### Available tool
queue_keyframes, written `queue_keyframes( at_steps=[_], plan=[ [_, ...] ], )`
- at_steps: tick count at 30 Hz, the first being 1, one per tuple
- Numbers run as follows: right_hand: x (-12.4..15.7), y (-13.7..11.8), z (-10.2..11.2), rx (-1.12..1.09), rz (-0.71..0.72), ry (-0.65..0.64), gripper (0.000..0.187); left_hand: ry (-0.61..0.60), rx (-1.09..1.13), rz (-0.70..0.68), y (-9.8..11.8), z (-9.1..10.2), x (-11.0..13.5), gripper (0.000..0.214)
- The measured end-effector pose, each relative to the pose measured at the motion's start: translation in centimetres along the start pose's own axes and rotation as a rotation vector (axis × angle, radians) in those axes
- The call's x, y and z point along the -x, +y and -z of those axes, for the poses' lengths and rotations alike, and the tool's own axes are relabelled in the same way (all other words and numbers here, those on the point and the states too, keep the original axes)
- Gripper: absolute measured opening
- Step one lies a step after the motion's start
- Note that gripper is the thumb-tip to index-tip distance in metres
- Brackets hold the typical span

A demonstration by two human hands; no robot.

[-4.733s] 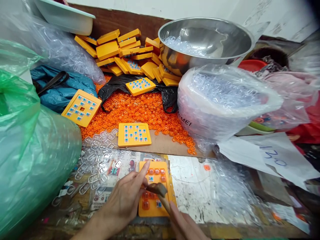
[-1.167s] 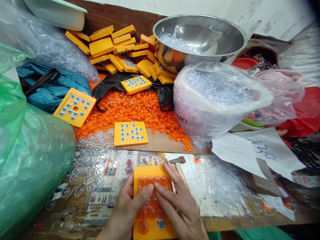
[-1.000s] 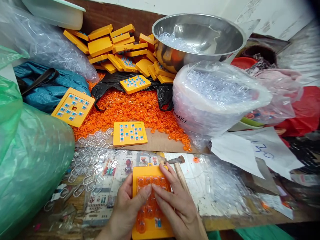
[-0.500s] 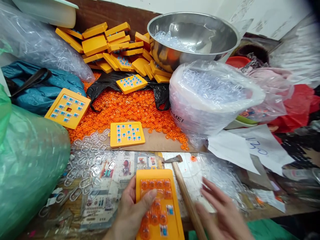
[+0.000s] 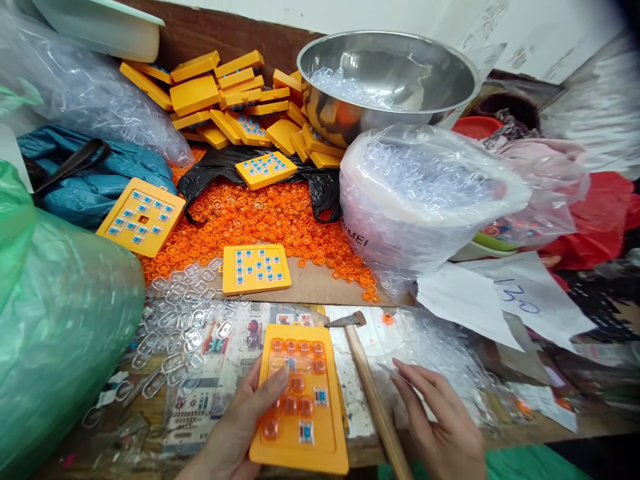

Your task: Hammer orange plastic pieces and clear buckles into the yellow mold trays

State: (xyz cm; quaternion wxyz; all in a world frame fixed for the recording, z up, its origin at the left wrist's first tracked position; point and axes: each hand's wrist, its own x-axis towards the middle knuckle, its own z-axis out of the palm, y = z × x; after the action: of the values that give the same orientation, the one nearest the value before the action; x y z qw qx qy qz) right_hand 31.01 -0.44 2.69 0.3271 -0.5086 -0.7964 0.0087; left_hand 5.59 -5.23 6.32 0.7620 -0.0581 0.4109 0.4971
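"My left hand [image 5: 245, 413] gripped the yellow panel [image 5: 291, 427] at six o'clock."
"The other?"
"My right hand [image 5: 437, 417] curled at five, near the hammer [image 5: 371, 387]; I couldn't tell if it gripped anything."

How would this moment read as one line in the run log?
Left hand: holding yellow case, thumb on face | right hand: off case, grip unclear | hammer: between case and right hand | orange pieces: heaped beyond

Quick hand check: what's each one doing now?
Left hand: closed, holding the yellow board.
Right hand: half-curled beside the hammer; can't tell if holding anything.
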Motion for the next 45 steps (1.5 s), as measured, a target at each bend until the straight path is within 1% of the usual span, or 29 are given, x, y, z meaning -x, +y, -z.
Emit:
queue_keyframes(
  at_steps=[1,2,4,5,6,9,13,15,18,20,22,24,25,26,27,28,29,30,31,32,34,35,37,38,40,41,42,43,45],
  plan=[
    [-0.9,-1.5,0.1,-0.070,-0.023,-0.016,0.022,-0.032,0.013,0.002,0.0,0.3,0.1,0.069],
    [-1.7,-3.0,0.4,-0.233,-0.058,-0.073,0.027,-0.065,0.025,0.002,0.1,0.5,0.1,0.077],
    [-2.8,-5.7,0.7,-0.563,-0.111,-0.232,0.032,-0.118,0.031,-0.022,0.2,0.6,0.3,0.090],
    [-3.0,-6.8,0.7,-0.676,-0.136,-0.306,0.031,-0.138,0.021,-0.039,0.3,0.5,0.4,0.094],
    [-3.2,-7.7,0.6,-0.737,-0.151,-0.365,0.027,-0.150,-0.001,-0.056,0.3,0.4,0.6,0.098],
    [-3.1,-9.0,-0.2,-0.779,-0.190,-0.438,0.017,-0.126,-0.124,-0.094,0.3,-0.2,0.9,0.098],
    [-3.3,-8.9,-0.7,-0.827,-0.173,-0.458,0.020,-0.006,-0.286,-0.226,-0.4,-0.4,1.0,0.081],
    [-3.4,-8.7,-0.6,-0.809,-0.190,-0.502,0.016,0.011,-0.315,-0.282,-0.6,-0.4,0.9,0.079],
    [-3.2,-8.5,-0.7,-0.758,-0.218,-0.567,0.013,0.011,-0.288,-0.313,-0.8,-0.3,0.7,0.084],
    [-2.7,-8.7,-1.0,-0.757,-0.186,-0.555,0.014,0.042,-0.292,-0.331,-0.9,-0.2,0.5,0.084],
    [-2.0,-9.2,-1.3,-0.746,-0.192,-0.460,0.018,0.093,-0.314,-0.348,-1.0,-0.2,0.5,0.080],
    [-1.5,-9.9,-1.6,-0.665,-0.283,-0.301,0.012,0.130,-0.303,-0.350,-1.1,-0.3,0.5,0.078],
    [-1.4,-10.2,-1.8,-0.625,-0.364,-0.218,0.005,0.148,-0.292,-0.355,-1.2,-0.4,0.5,0.079],
    [-1.4,-10.5,-2.0,-0.629,-0.462,-0.164,0.004,0.170,-0.288,-0.367,-1.3,-0.5,0.6,0.079],
    [-1.5,-10.8,-2.2,-0.708,-0.570,-0.158,0.015,0.197,-0.299,-0.392,-1.4,-0.6,0.6,0.080],
    [-1.6,-11.0,-2.4,-0.857,-0.681,-0.189,0.027,0.230,-0.322,-0.427,-1.4,-0.7,0.6,0.079],
    [-1.7,-11.2,-2.7,-1.038,-0.775,-0.239,0.036,0.261,-0.350,-0.463,-1.5,-0.8,0.6,0.078],
    [-1.8,-11.3,-3.0,-1.201,-0.838,-0.291,0.041,0.284,-0.375,-0.492,-1.5,-0.8,0.6,0.075],
    [-1.8,-11.4,-3.3,-1.315,-0.868,-0.330,0.042,0.297,-0.394,-0.507,-1.4,-0.9,0.5,0.073],
    [-1.9,-11.3,-3.5,-1.375,-0.874,-0.349,0.041,0.306,-0.411,-0.511,-1.4,-0.8,0.4,0.071],
    [-2.2,-11.0,-3.8,-1.399,-0.849,-0.384,0.041,0.309,-0.436,-0.509,-1.1,-0.7,0.1,0.069],
    [-2.7,-10.5,-3.7,-1.387,-0.822,-0.448,0.040,0.298,-0.434,-0.511,-1.0,-0.7,-0.1,0.069],
    [-5.0,-9.1,-2.9,-1.234,-0.658,-0.539,0.038,0.258,-0.386,-0.509,-0.6,-0.6,-0.4,0.070],
    [-7.0,-8.1,-2.2,-1.035,-0.515,-0.549,0.031,0.237,-0.352,-0.493,-0.4,-0.6,-0.5,0.072],
    [-12.3,-5.3,-0.2,-0.505,-0.117,-0.151,0.025,0.223,-0.301,-0.438,-0.1,-0.6,-0.5,0.079],
    [-15.4,-3.6,0.8,-0.264,0.031,0.025,0.021,0.225,-0.289,-0.413,0.1,-0.6,-0.6,0.083],
    [-18.7,-1.8,1.7,-0.182,0.050,0.160,0.020,0.221,-0.281,-0.392,0.1,-0.6,-0.6,0.086],
    [-21.9,0.1,2.4,-0.134,0.050,0.211,0.020,0.212,-0.273,-0.373,0.2,-0.6,-0.6,0.088],
    [-27.3,3.7,3.0,-0.098,0.042,0.113,0.012,0.183,-0.256,-0.341,0.1,-0.4,-0.7,0.090]
  ],
)
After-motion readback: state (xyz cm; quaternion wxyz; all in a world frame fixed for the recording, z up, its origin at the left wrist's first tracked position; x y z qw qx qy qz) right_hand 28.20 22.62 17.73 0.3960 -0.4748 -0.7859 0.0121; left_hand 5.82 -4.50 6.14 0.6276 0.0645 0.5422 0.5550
